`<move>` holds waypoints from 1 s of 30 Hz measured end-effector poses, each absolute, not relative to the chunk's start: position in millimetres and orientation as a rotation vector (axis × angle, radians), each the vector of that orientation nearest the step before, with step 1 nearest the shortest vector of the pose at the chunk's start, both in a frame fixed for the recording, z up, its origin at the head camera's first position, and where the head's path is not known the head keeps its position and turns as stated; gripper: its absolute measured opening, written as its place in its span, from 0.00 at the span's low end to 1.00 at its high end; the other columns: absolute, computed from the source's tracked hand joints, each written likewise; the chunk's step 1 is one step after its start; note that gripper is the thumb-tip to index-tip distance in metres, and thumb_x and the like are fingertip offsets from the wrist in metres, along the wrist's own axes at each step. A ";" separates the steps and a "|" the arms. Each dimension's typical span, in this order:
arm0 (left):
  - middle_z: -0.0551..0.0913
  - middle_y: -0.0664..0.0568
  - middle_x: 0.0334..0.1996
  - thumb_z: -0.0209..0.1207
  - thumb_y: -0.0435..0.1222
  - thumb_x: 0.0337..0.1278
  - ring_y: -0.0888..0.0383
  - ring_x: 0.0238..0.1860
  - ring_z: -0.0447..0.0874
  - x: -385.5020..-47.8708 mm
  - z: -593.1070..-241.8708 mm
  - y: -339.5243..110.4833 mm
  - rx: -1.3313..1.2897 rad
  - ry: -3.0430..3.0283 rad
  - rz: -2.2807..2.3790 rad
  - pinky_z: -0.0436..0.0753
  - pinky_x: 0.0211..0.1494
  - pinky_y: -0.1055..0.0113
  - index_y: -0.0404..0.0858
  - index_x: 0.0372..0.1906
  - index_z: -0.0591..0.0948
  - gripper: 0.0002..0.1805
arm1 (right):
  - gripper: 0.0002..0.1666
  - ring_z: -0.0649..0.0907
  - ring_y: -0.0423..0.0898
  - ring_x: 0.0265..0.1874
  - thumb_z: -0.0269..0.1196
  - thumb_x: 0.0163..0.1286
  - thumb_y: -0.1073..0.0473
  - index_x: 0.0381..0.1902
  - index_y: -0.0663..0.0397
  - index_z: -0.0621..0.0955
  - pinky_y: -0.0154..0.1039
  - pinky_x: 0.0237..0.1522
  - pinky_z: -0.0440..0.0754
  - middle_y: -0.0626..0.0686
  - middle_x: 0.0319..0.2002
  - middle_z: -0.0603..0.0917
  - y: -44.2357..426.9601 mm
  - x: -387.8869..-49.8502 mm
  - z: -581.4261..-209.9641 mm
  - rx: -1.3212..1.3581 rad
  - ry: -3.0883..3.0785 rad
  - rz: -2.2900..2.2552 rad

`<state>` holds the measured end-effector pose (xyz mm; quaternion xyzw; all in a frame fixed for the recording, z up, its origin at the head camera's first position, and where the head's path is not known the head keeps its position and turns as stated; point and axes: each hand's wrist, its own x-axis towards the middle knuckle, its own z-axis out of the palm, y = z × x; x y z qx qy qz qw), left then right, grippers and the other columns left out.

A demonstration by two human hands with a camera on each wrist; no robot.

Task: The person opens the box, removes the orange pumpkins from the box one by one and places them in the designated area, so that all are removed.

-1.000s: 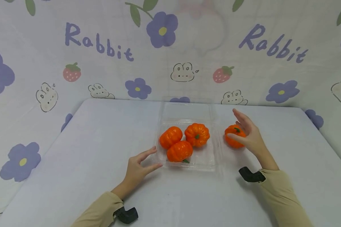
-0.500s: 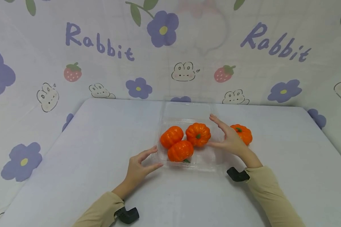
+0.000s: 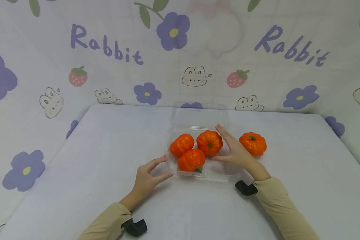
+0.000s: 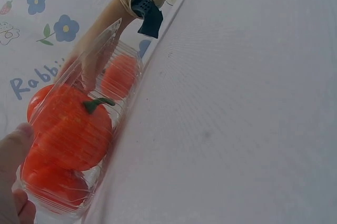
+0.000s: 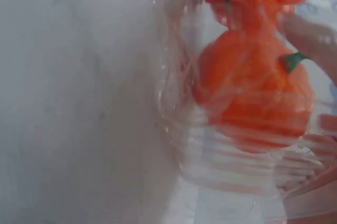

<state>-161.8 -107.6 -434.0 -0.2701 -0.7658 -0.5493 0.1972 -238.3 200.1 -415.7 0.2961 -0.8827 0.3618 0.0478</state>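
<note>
An open clear plastic clamshell box [image 3: 216,170] holds three orange toy pumpkins: one at back left [image 3: 182,145], one at front [image 3: 191,160] and one at back right [image 3: 209,143]. My right hand [image 3: 238,151] reaches over the box's right side, thumb and fingers spread around the back-right pumpkin; firm contact cannot be made out. My left hand [image 3: 147,178] stays at the box's front-left corner. Its thumb [image 4: 20,138] lies against or very near the clear wall in the left wrist view, fingers spread. A fourth pumpkin [image 3: 253,144] sits on the table, right of the box.
The box's clear lid [image 3: 199,116] is folded back behind it. The white table [image 3: 180,206] ends at a hanging cloth [image 3: 156,70] printed with rabbits and flowers. Black wrist devices [image 3: 246,188] sit at both sleeves.
My right hand has moved left from the fourth pumpkin to the back-right pumpkin in the box. The fourth pumpkin is now fully visible on the table. My left hand has stayed put.
</note>
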 end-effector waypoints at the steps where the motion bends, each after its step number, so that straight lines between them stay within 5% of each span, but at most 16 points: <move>1: 0.78 0.34 0.43 0.70 0.22 0.29 0.43 0.48 0.76 -161.8 -434.3 -108.2 -0.756 -2.144 -1.534 0.72 0.53 0.60 0.24 0.41 0.78 0.24 | 0.58 0.54 0.53 0.65 0.72 0.47 0.54 0.69 0.53 0.51 0.53 0.61 0.54 0.55 0.68 0.51 199.2 -238.5 -416.7 0.910 -2.690 1.097; 14: 0.78 0.33 0.43 0.69 0.22 0.30 0.45 0.49 0.75 -164.3 -439.1 -106.0 -0.770 -2.125 -1.582 0.71 0.54 0.65 0.24 0.42 0.78 0.24 | 0.53 0.57 0.54 0.64 0.71 0.49 0.62 0.67 0.60 0.54 0.51 0.61 0.56 0.56 0.68 0.50 197.4 -235.6 -414.9 0.873 -2.796 0.967; 30: 0.78 0.34 0.43 0.69 0.21 0.30 0.45 0.49 0.75 -163.5 -437.8 -106.0 -0.790 -2.158 -1.619 0.71 0.55 0.65 0.24 0.41 0.78 0.23 | 0.42 0.70 0.55 0.55 0.72 0.46 0.65 0.60 0.60 0.68 0.50 0.55 0.67 0.59 0.57 0.71 202.7 -232.8 -414.6 0.758 -2.656 1.014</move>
